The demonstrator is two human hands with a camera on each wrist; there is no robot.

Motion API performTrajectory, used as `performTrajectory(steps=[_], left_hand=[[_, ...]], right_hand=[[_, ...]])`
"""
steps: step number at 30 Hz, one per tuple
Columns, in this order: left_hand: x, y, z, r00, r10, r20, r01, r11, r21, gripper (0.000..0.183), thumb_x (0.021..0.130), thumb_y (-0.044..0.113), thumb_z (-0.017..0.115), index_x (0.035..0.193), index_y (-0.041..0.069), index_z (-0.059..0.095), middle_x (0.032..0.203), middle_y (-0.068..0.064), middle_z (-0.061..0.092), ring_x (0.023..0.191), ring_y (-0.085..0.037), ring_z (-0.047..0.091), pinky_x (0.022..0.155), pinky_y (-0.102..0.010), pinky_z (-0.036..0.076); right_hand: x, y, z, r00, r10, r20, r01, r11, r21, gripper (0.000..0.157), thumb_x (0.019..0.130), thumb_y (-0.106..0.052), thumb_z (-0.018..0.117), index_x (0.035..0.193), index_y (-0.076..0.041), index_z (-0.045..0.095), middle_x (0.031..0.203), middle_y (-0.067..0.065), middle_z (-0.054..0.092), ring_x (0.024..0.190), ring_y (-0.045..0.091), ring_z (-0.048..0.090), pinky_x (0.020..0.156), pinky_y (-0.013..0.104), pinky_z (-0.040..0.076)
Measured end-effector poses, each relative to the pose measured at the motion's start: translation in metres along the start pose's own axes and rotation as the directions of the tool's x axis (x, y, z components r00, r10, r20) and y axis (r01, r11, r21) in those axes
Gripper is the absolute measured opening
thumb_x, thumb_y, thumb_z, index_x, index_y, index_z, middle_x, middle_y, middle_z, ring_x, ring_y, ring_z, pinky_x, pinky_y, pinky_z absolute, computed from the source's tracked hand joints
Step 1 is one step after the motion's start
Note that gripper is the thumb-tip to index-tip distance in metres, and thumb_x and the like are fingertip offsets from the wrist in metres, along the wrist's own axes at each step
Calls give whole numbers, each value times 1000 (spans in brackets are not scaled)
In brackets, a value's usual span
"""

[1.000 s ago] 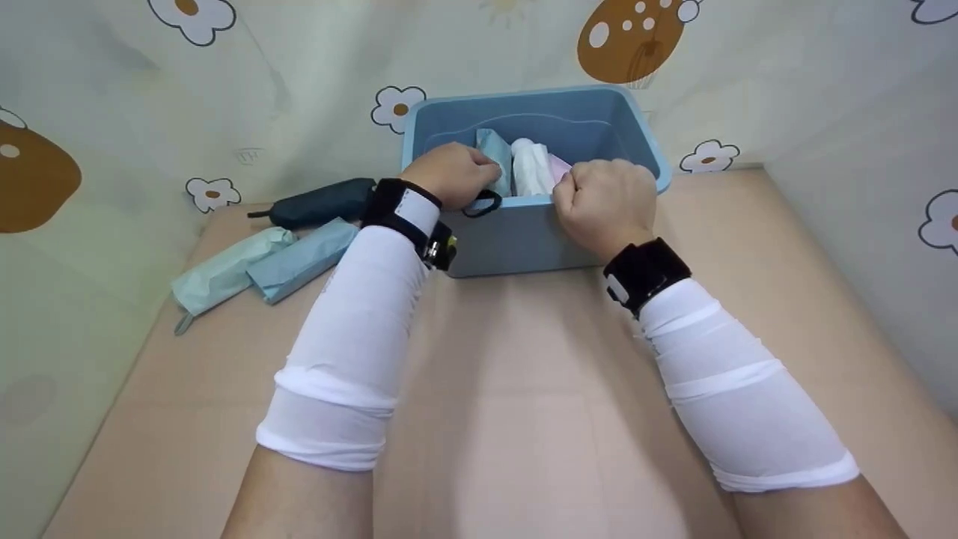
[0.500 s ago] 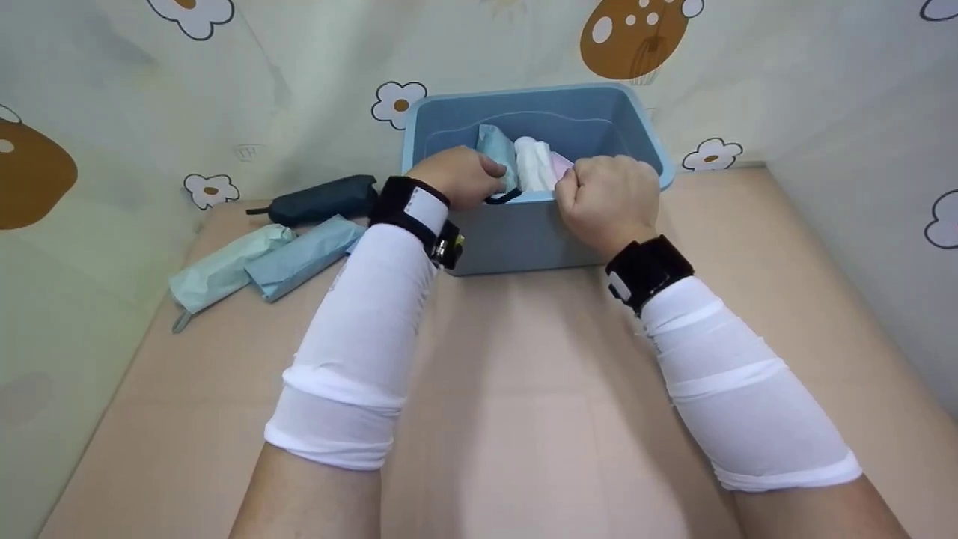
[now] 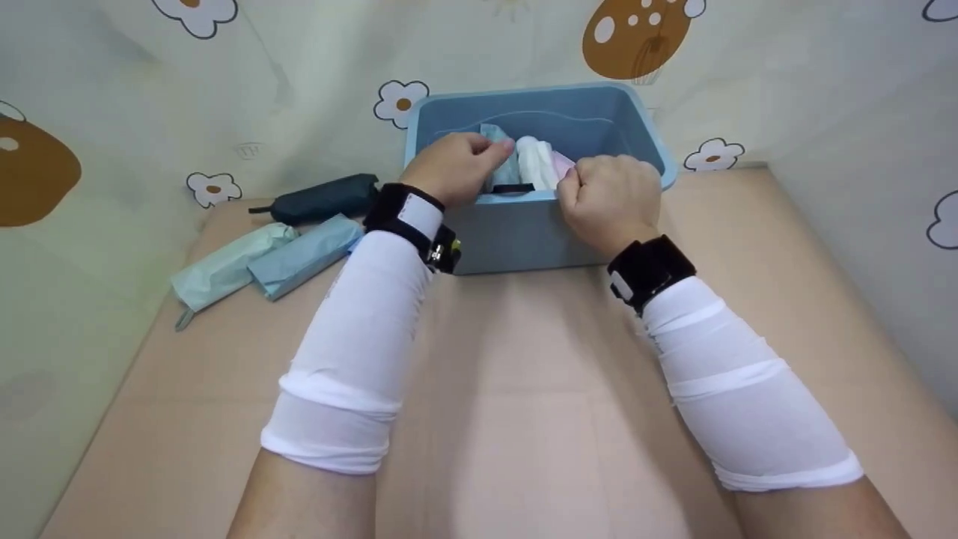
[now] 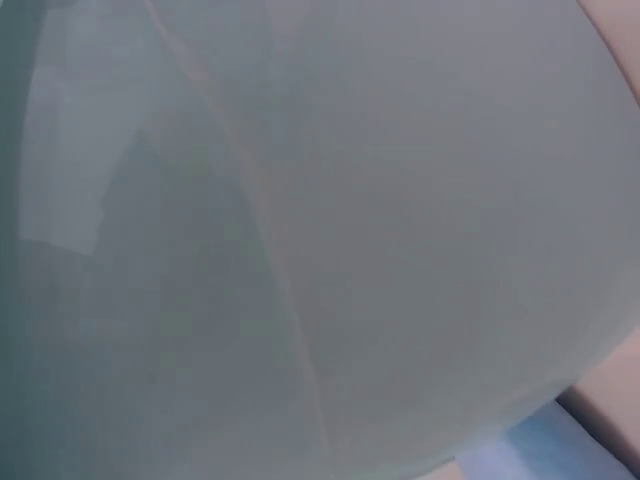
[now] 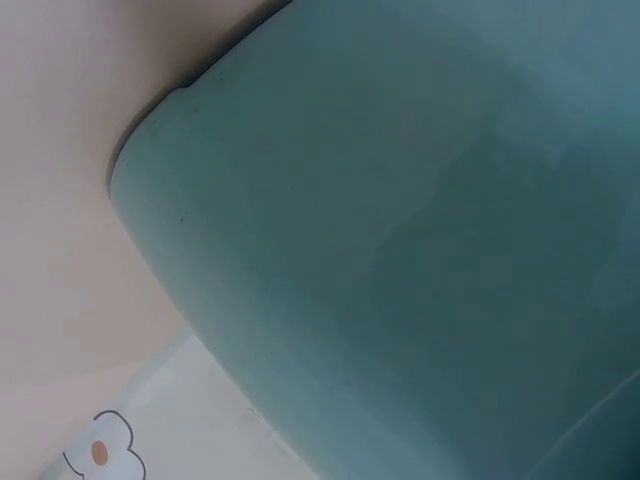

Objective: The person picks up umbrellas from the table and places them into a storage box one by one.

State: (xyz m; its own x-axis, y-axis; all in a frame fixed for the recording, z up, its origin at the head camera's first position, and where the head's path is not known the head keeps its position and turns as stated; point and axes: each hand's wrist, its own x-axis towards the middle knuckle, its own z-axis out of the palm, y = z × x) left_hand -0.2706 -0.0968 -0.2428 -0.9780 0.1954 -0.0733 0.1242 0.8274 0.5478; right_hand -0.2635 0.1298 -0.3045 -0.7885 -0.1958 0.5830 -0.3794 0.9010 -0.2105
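A blue plastic bin [image 3: 524, 236] stands at the far side of the table. My right hand [image 3: 610, 201] grips its front rim near the right corner. My left hand [image 3: 453, 171] is over the front rim at the left, thumb extended, and no held thing shows; its other fingers are partly hidden. Beside the thumb, a light blue folded umbrella [image 3: 504, 166] leans inside the bin. A black strap [image 3: 514, 189] lies at the front rim, just right of the left hand. White [image 3: 536, 163] and pink bundles [image 3: 561, 162] stand further right inside.
Left of the bin lie a dark folded umbrella [image 3: 325, 199], a mint green one [image 3: 233, 266] and a light blue one [image 3: 305, 256]. A patterned cloth [image 3: 314, 82] hangs behind the table. Both wrist views are filled mostly by the bin's wall [image 4: 430, 220].
My left hand first moved right with the black strap, then lifted and drew back left, leaving the strap at the rim. The right hand has kept its grip on the bin.
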Motion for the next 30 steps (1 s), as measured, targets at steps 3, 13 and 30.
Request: performTrajectory(steps=[3,13,30], left_hand=[[-3,-5,-2,998,61,35,-59,998,-35,68,98,69,57,148,24,62,143,2,67,125,-16,62,107,-39,51],[-10,-13,-5,990,143,14,-142,988,-63,35,103,44,64,130,25,75,124,4,73,114,-16,60,99,-36,50],[-20,-23,5,976,177,-128,-161,979,125,49,103,61,55,130,25,75,124,3,75,116,-17,64,103,-40,51]], right_hand=[[0,-1,-1,1000,4,14,-4,1000,-5,50,100,-32,38,58,-7,49,54,8,40,51,32,44,50,37,22],[1,-2,-1,999,15,31,-15,1000,-2,49,100,-30,40,57,-8,49,54,7,40,53,31,45,51,37,22],[0,-1,-3,999,19,50,-19,1000,-8,50,101,-30,40,57,-8,49,53,6,39,52,30,43,50,37,23]])
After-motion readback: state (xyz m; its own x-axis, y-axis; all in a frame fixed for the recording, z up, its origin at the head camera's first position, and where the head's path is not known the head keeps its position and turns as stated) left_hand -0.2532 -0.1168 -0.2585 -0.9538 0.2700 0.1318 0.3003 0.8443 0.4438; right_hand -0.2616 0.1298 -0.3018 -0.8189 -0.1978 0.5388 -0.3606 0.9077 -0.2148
